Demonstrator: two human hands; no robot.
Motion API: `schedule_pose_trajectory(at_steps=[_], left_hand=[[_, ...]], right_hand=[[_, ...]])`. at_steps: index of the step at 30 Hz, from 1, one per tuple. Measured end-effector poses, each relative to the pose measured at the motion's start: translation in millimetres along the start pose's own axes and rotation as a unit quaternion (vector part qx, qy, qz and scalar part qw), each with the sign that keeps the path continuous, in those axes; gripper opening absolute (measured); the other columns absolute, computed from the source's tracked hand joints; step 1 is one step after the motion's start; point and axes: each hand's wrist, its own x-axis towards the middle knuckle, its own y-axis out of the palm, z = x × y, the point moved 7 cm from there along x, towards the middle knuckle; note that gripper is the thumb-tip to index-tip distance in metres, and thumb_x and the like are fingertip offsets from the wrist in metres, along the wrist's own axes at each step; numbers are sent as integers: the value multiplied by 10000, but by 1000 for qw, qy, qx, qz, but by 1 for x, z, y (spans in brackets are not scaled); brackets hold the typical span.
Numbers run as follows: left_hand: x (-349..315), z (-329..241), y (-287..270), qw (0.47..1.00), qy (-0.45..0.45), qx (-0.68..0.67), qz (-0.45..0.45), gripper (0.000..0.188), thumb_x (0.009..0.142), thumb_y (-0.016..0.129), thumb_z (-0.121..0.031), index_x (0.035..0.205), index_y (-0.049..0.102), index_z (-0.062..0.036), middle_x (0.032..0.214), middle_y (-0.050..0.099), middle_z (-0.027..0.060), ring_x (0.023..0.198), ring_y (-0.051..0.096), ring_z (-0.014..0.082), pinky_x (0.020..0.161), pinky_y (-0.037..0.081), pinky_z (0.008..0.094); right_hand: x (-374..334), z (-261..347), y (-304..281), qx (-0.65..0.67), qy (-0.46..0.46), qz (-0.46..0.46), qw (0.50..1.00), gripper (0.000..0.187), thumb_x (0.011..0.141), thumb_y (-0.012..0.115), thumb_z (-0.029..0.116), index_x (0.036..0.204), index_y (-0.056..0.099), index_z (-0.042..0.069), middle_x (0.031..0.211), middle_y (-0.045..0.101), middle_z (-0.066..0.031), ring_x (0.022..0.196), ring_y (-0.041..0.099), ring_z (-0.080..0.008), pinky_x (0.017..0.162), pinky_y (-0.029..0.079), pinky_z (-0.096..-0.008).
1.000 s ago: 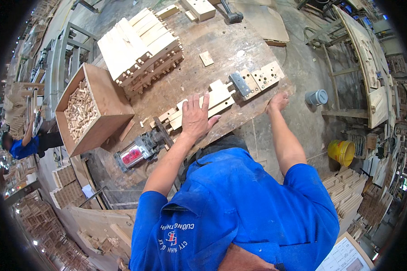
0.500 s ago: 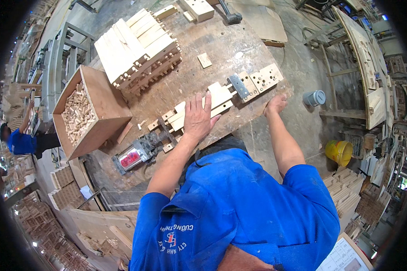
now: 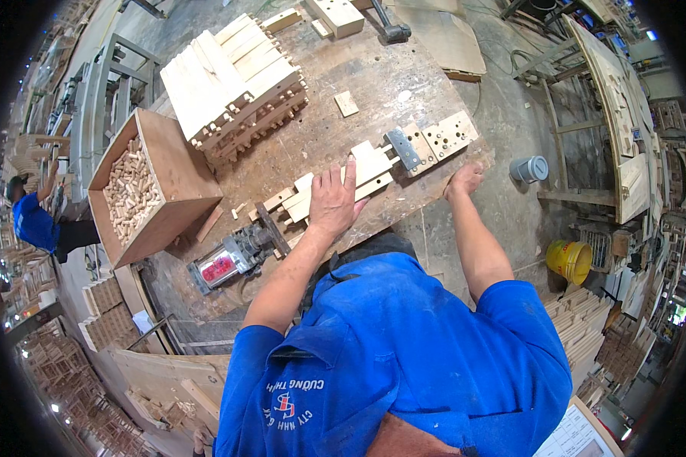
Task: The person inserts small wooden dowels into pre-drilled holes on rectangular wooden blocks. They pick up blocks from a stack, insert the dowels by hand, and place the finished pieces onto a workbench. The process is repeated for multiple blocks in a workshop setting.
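Note:
My left hand (image 3: 332, 199) lies flat with fingers spread on a light wooden workpiece (image 3: 370, 161) made of joined strips. The piece lies in a jig between a dark metal crossbar (image 3: 271, 230) on the left and a grey metal stop block (image 3: 404, 150) on the right. Behind the crossbar sits a clear-bodied cylinder (image 3: 225, 263) with a red label. To the right of the stop are pale drilled blocks (image 3: 448, 132) fixed to the table. My right hand (image 3: 465, 180) is curled at the table's near right edge; what its fingers hold is hidden.
On the worn table (image 3: 324, 129) stand a stack of tenoned boards (image 3: 232, 80) and, to the left, a plywood box of dowels (image 3: 133, 186). A hammer (image 3: 392, 30) lies at the far edge. Grey (image 3: 529, 168) and yellow (image 3: 570, 261) buckets stand at right. Another person (image 3: 38, 221) is far left.
The dark crossbar has shifted left toward the cylinder, away from the workpiece's left end. Both my hands stay almost where they were.

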Motion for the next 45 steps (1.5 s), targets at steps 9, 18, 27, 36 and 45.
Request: schedule_pose_trajectory(at_steps=[9,18,27,36,45], left_hand=[[2,-1,1,1000,-3,-14,0,1046,844,890,-455,1620,380,27,1312,553,232,1150,561,373,1003,440,503],[6,-4,-1,1000,2,-22,7,1063,820,907,-388,1629,363,35,1317,548,229,1190,558,384,1020,452,503],[8,-5,0,1000,7,-18,11,1108,816,897,-434,1647,338,42,1310,552,248,1155,556,391,1020,434,516],[8,-2,5,1000,0,-21,23,1109,796,909,-410,1645,353,37,1327,553,247,1161,556,389,1024,433,520],[11,-4,4,999,2,-21,26,1089,812,894,-412,1642,349,37,1363,546,270,1178,559,402,1020,439,523]], right_hand=[[-11,9,-5,-38,11,-5,999,740,1142,341,484,1492,499,-149,1507,569,-386,1386,577,-525,1179,443,-560],[-18,15,-6,-44,-4,-7,999,735,1138,371,498,1468,515,-143,1487,583,-384,1363,590,-530,1172,445,-563],[-2,3,0,9,1,5,1000,705,1150,362,471,1486,494,-134,1506,571,-374,1376,582,-516,1173,440,-554],[-12,9,-6,-51,-6,-11,999,717,1151,347,475,1469,507,-147,1476,588,-392,1363,583,-536,1169,442,-562],[-7,5,-3,-33,-6,-14,999,740,1152,355,500,1458,533,-150,1456,602,-398,1340,603,-541,1148,464,-569]])
